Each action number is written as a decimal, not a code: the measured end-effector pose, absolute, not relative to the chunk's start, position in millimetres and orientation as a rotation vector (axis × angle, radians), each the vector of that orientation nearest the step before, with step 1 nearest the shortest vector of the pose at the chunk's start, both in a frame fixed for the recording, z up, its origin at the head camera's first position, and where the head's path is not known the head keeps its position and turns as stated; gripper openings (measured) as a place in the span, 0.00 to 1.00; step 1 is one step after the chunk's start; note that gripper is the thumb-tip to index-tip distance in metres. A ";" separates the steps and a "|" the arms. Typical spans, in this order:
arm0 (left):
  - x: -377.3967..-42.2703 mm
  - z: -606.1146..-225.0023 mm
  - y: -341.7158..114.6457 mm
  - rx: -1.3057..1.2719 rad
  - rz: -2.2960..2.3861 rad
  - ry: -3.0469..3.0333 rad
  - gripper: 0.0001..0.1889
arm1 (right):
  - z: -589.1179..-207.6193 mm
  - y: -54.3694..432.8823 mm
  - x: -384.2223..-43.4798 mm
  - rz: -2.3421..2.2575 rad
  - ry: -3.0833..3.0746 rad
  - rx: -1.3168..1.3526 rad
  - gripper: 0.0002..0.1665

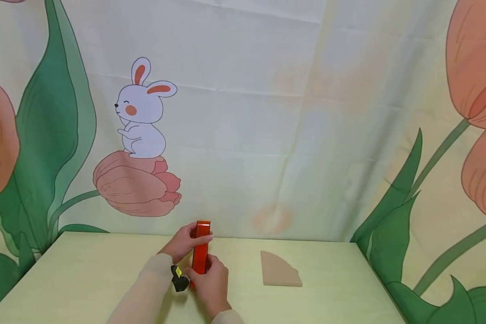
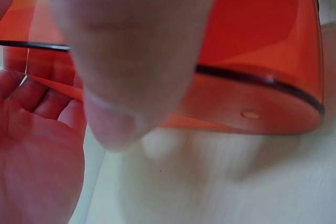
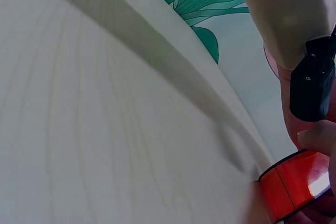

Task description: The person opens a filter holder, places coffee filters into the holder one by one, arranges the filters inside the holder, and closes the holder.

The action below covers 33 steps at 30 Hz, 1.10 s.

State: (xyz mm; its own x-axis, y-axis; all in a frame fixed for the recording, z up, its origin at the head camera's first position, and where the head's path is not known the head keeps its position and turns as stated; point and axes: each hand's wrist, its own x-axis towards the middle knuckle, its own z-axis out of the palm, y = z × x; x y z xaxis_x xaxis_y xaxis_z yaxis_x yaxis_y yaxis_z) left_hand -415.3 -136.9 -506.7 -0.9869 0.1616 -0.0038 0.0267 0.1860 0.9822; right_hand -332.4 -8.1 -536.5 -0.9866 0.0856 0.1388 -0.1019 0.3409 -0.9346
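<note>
A long, narrow case (image 1: 200,260) of see-through red plastic with dark edging stands upright above the table, held in both hands. My left hand (image 1: 183,243) grips it near the top, fingers across its face. Lower down, my right hand (image 1: 212,281) holds it with the thumb on the near side. Close up in the left wrist view, the case's rounded end (image 2: 262,19) shows a small oval mark, and a blurred digit covers its middle. Only a part of the red case (image 3: 291,187) appears at the lower right of the right wrist view.
To the right on the pale table (image 1: 328,297) lies a flat tan piece (image 1: 279,271) shaped like a quarter circle. A black wrist camera (image 1: 179,280) sits by the left wrist. Behind the table hangs a cloth (image 1: 235,135) printed with a rabbit and tulips.
</note>
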 end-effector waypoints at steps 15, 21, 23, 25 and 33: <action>-399.2 -496.9 -137.1 0.072 1.925 2.423 0.33 | -531.6 3.3 -331.9 1.664 -2.524 0.133 0.21; -385.6 -491.5 -139.2 0.054 1.902 2.455 0.35 | -532.6 12.2 -332.2 1.630 -2.590 0.158 0.22; -380.4 -491.1 -139.3 0.031 1.889 2.469 0.36 | -533.1 16.0 -332.0 1.627 -2.605 0.167 0.22; -374.6 -490.9 -139.4 0.023 1.878 2.482 0.35 | -533.2 20.2 -330.9 1.614 -2.619 0.183 0.22; -352.8 -494.3 -146.0 0.148 1.859 2.482 0.34 | -527.9 42.6 -324.5 1.559 -2.650 0.302 0.20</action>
